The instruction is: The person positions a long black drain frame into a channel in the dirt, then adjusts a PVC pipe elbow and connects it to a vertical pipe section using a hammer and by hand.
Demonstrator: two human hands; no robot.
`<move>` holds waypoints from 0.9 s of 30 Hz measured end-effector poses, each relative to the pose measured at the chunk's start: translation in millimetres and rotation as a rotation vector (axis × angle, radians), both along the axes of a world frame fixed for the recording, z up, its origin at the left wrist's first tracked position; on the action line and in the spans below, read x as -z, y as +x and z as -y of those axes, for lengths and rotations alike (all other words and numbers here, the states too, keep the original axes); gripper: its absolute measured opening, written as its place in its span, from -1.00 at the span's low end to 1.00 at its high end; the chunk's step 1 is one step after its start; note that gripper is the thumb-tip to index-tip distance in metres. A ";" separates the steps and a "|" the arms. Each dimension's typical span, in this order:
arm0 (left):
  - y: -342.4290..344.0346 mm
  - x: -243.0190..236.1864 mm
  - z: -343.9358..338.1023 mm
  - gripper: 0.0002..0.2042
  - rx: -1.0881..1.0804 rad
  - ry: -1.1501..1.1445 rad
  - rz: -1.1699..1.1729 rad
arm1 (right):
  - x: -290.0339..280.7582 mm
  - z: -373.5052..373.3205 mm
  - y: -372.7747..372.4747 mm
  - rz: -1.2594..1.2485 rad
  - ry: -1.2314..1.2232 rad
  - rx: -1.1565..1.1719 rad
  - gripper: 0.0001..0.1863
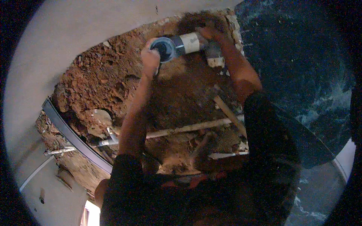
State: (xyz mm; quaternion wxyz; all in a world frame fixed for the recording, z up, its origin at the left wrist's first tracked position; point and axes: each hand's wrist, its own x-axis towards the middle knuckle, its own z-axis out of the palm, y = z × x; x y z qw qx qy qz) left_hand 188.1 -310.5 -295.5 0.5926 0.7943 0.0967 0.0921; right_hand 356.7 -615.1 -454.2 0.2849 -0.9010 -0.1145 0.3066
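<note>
Over the dug-out soil, my left hand (151,58) is closed round the rim of a grey plastic pipe fitting (172,42) with a round open mouth. A short cream pipe section (189,43) joins it on the right. My right hand (211,33) wraps that far end, its fingers partly blurred. Just below my right hand stands an upright pipe stub (216,61) with a pale broken-looking edge, partly in shadow. Between my forearms and nearer to me lies a hammer (229,111) with a wooden handle, its head resting on the soil.
A long whitish pipe (188,128) crosses the trench nearer to me, with a white branch fitting (110,140) at its left. Loose reddish soil (105,71) is heaped at left. A dark curved strip (75,133) edges the pit. Dark streaked flooring (294,64) borders the right side.
</note>
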 end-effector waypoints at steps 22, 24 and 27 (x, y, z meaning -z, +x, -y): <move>2.7 49.7 -10.4 -0.64 0.055 -0.134 0.082 | -261.4 -0.9 -190.3 0.380 -0.304 -0.238 -0.61; 6.4 53.1 -9.0 -0.64 0.075 -0.139 0.084 | -275.2 15.8 -220.4 0.177 -0.309 -0.204 -0.60; 5.6 43.3 -5.5 -0.65 0.036 -0.006 -0.015 | -313.6 24.9 -265.7 0.101 -0.317 -0.153 -0.61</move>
